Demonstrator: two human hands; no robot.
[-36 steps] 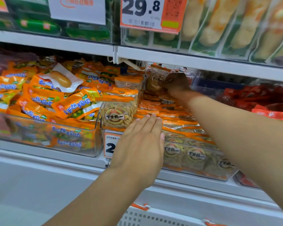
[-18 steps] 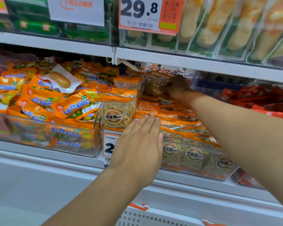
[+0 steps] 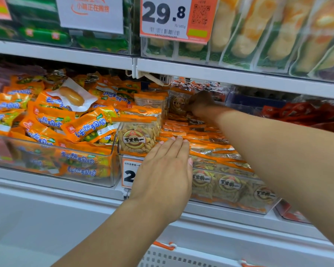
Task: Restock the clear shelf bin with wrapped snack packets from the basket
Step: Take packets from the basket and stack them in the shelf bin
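Observation:
The clear shelf bin [image 3: 258, 206] sits on the middle shelf, packed with orange-topped clear snack packets [image 3: 206, 146] laid in rows. One such packet [image 3: 137, 140] stands upright at the bin's front left corner. My left hand [image 3: 166, 174] lies flat, fingers straight, against the bin's front and the front packets. My right hand [image 3: 201, 103] reaches deep to the back of the bin and grips an upright snack packet [image 3: 178, 105] there. The white basket [image 3: 162, 257] shows only as a slotted rim at the bottom edge.
A second clear bin [image 3: 52, 168] at the left holds orange sausage packets, with one white-wrapped sausage [image 3: 71, 96] on top. Red packets [image 3: 307, 114] fill the bin to the right. The upper shelf [image 3: 220, 74] hangs low over the bin, with a 29.8 price tag [image 3: 174, 18].
My right hand has shifted the gripped packet slightly lower and left at the back of the bin. My left hand has stayed flat on the front.

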